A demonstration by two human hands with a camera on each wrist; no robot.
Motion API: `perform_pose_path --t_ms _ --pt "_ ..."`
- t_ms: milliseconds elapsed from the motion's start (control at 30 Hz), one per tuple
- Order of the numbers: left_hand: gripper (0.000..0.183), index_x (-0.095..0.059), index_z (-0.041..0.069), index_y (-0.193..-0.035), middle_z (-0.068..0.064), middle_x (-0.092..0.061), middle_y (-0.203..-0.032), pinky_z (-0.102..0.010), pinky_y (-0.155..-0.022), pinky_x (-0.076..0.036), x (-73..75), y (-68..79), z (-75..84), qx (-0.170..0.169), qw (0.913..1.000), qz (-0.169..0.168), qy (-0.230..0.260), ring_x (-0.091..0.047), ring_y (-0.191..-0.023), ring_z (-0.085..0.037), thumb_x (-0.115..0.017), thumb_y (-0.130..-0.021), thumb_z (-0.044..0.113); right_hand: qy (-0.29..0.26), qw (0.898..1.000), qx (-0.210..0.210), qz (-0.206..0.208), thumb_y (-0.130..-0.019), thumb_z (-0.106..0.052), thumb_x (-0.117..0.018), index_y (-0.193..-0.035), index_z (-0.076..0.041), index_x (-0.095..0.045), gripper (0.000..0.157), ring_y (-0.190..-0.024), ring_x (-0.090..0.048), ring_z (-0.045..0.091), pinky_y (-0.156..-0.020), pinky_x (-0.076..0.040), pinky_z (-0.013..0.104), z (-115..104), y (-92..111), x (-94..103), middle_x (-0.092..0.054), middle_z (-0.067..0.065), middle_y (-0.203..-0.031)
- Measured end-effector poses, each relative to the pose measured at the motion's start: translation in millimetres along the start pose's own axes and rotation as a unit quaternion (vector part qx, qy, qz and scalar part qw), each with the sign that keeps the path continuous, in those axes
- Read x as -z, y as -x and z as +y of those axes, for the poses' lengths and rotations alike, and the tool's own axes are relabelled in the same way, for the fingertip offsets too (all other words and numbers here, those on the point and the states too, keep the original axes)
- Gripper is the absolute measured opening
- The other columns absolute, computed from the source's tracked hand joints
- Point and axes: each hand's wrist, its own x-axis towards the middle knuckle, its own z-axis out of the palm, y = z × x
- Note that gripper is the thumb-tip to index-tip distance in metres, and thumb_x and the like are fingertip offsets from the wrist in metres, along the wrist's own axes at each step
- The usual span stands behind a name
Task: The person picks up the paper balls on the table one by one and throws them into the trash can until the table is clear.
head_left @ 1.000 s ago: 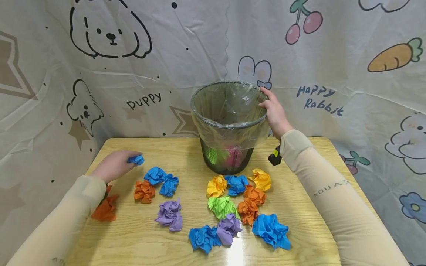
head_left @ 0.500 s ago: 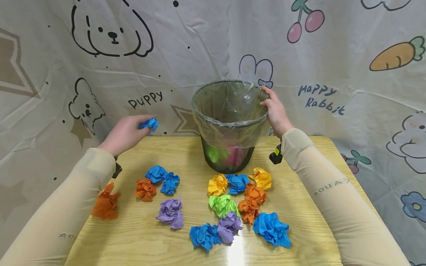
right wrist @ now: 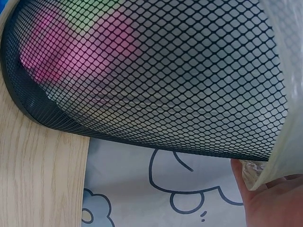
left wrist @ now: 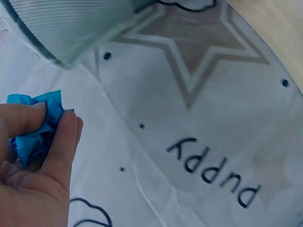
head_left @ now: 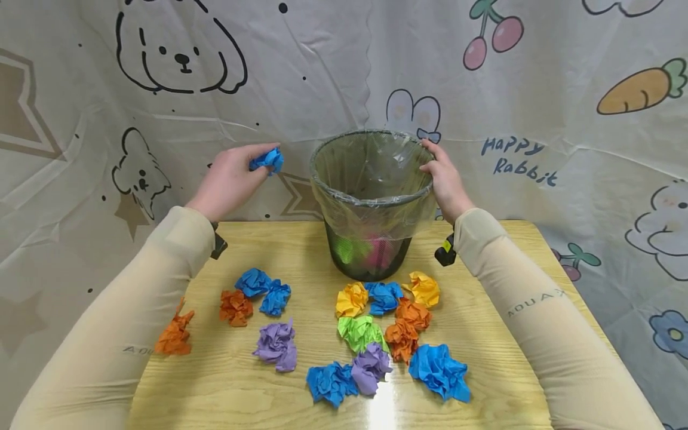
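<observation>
My left hand (head_left: pixel 228 179) pinches a crumpled blue paper ball (head_left: pixel 270 160) between thumb and fingers. It hovers above the table, left of the bin and apart from it. In the left wrist view the blue ball (left wrist: pixel 40 130) sits between the thumb and straight-looking fingers. A black mesh wastebasket (head_left: pixel 371 202) with a clear plastic liner stands upright at the table's back. My right hand (head_left: pixel 448 186) grips its right rim over the liner; some of its fingers are hidden. Through the mesh, pink paper (right wrist: pixel 71 52) and green paper (right wrist: pixel 90 14) show inside, low down.
On the wooden table (head_left: pixel 226 382), blue, orange and purple paper balls lie at left, including an orange ball (head_left: pixel 174 334) beside my left sleeve. Several more, among them a green ball (head_left: pixel 361 333), cluster before the bin. A printed cloth (head_left: pixel 301 77) hangs behind.
My left hand has lifted the blue paper ball from low over the table's left side, up and right toward the bin. My right hand has stayed on the rim.
</observation>
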Motion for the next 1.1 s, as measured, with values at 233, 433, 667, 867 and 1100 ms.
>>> perform_pose_path --t_ms 233,433,667,867,1100 --pt "0.047 -0.052 0.021 -0.152 -0.007 -0.059 -0.145 -0.036 -0.059 -0.037 -7.5 -18.9 28.4 -0.007 0.9998 0.009 0.019 -0.047 -0.067 -0.025 -0.051 -0.106 0.013 -0.001 1.0 0.003 0.001 -0.101 -0.012 -0.037 -0.164 -0.023 -0.029 0.064 -0.154 -0.014 0.018 -0.123 -0.014 0.041 0 0 0.1 -0.016 -0.005 -0.17" --pt "0.048 -0.053 0.019 -0.152 -0.005 -0.057 -0.147 -0.034 -0.066 -0.04 -23.4 -31.7 53.5 -0.04 0.9979 -0.008 0.05 -0.054 -0.078 -0.023 -0.052 -0.105 0.01 -0.005 1.0 -0.001 -0.001 -0.101 -0.012 -0.037 -0.164 -0.023 -0.029 0.064 -0.154 -0.015 0.02 -0.123 -0.015 0.043 0 1 -0.7 -0.016 -0.004 -0.17" --pt "0.049 -0.054 0.018 -0.151 -0.005 -0.055 -0.149 -0.034 -0.069 -0.041 -45.1 -43.3 81.4 -0.06 0.9954 -0.043 0.061 -0.056 -0.092 -0.021 -0.052 -0.103 0.007 -0.008 1.0 -0.003 -0.003 -0.101 -0.011 -0.037 -0.164 -0.023 -0.028 0.064 -0.153 -0.016 0.02 -0.122 -0.018 0.043 0 1 -1.4 -0.015 -0.004 -0.17" --pt "0.05 -0.053 0.016 -0.152 -0.003 -0.059 -0.143 -0.033 -0.066 -0.036 -59.0 -53.6 97.7 -0.074 0.9928 -0.076 0.056 -0.045 -0.072 -0.02 -0.052 -0.102 0.008 -0.007 1.0 -0.003 0.003 -0.1 -0.011 -0.038 -0.164 -0.023 -0.029 0.065 -0.154 -0.013 0.019 -0.123 -0.015 0.042 -1 1 -1.0 -0.015 -0.005 -0.17" --pt "0.053 -0.052 0.017 -0.152 0.0 -0.061 -0.138 -0.032 -0.073 -0.038 -68.7 -55.5 104.4 -0.069 0.9909 -0.099 0.06 -0.051 -0.082 -0.018 -0.054 -0.1 0.01 -0.009 1.0 -0.002 0.004 -0.1 -0.011 -0.038 -0.164 -0.022 -0.029 0.065 -0.154 -0.013 0.019 -0.122 -0.016 0.042 -2 2 -2.2 -0.015 -0.004 -0.17"
